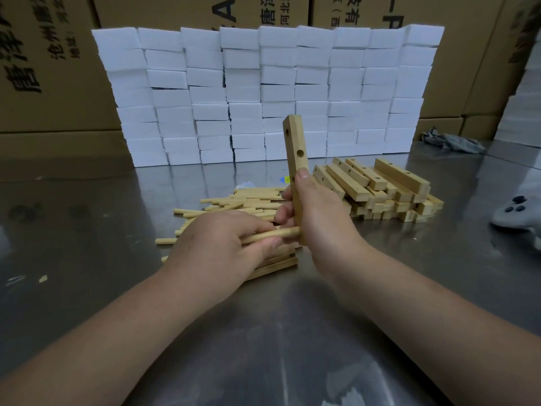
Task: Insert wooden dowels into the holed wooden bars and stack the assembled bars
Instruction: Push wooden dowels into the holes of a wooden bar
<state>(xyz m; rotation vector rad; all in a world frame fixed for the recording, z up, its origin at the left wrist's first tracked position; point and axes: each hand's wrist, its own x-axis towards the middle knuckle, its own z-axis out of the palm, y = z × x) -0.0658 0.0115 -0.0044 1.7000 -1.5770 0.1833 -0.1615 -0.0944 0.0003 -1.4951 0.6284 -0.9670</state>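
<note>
1. Tabletop (pixel 87 230) of shiny metal fills the lower frame, with a wall of white foam blocks (pixel 263 83) across the upper centre.
2. Right of centre lies a heap of holed wooden bars (pixel 389 194); loose dowels (pixel 234 200) lie at centre.
3. At centre the right hand (pixel 325 218), fingers curled, grips one holed bar (pixel 295 142) upright.
4. Beside it the left hand (pixel 216 244) pinches a single dowel (pixel 275 234) level, its tip meeting the bar's lower end.

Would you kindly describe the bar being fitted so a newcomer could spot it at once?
Find the wall of white foam blocks on the steel table. Before its middle, one wooden bar is being held. Unlike the bars piled flat to its right, it stands on end, with a dowel held against its lower part.
</note>
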